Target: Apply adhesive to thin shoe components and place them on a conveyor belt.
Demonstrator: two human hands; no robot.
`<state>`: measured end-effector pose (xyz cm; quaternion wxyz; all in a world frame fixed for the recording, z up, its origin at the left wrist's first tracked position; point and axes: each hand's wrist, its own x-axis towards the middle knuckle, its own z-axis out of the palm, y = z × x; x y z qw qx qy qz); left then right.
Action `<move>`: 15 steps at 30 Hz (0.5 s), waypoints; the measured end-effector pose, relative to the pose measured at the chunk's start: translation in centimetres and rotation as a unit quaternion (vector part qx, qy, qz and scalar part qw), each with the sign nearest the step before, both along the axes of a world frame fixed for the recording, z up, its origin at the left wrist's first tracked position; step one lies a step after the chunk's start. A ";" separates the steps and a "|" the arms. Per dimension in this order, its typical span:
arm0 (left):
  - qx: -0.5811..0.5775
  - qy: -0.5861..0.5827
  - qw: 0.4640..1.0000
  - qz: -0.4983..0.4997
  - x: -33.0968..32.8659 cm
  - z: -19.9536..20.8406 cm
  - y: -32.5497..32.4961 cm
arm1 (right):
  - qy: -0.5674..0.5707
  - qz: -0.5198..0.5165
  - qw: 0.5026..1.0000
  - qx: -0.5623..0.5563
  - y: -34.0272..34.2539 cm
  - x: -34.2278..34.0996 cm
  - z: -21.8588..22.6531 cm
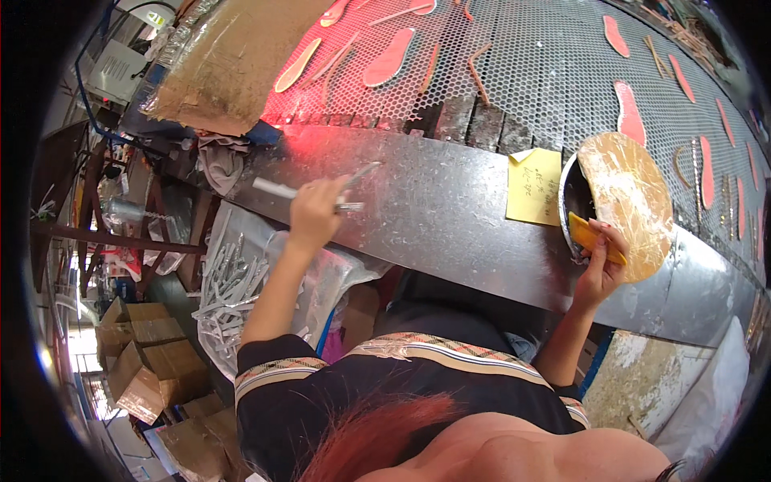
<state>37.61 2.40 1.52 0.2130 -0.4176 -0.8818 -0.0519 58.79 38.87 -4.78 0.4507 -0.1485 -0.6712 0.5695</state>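
My left hand (317, 213) is closed over the steel worktop. A pale white strip (273, 189) sticks out on its left, and thin greyish ends show on its right; I cannot tell whether they are one piece. My right hand (604, 265) grips a flat yellow piece (586, 233) at the edge of a round pot. The pot (568, 185) has a metal rim and a dark inside. A round brown board (630, 209) wrapped in clear tape covers part of it. Beside the pot lies a yellow paper note (532, 186) with handwriting.
A mesh surface (554, 72) beyond the steel worktop (434, 201) carries several red insole shapes (389, 58) and thin strips. At the far left stands a large cardboard piece (225, 64). A plastic bag of white scraps (233, 281) hangs below, near cardboard boxes (148, 361).
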 end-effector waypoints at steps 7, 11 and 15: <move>0.010 -0.088 0.955 -0.284 2.3 -3.0 15.1 | -0.005 -0.014 1.000 -0.018 0.2 -0.5 0.2; -0.050 -0.116 0.936 -0.329 2.8 -5.0 20.1 | -0.013 -0.026 0.999 -0.025 0.7 -0.3 0.1; -0.055 -0.246 0.902 -0.350 2.2 -5.1 21.0 | 0.016 -0.051 0.998 0.022 1.1 0.1 -0.4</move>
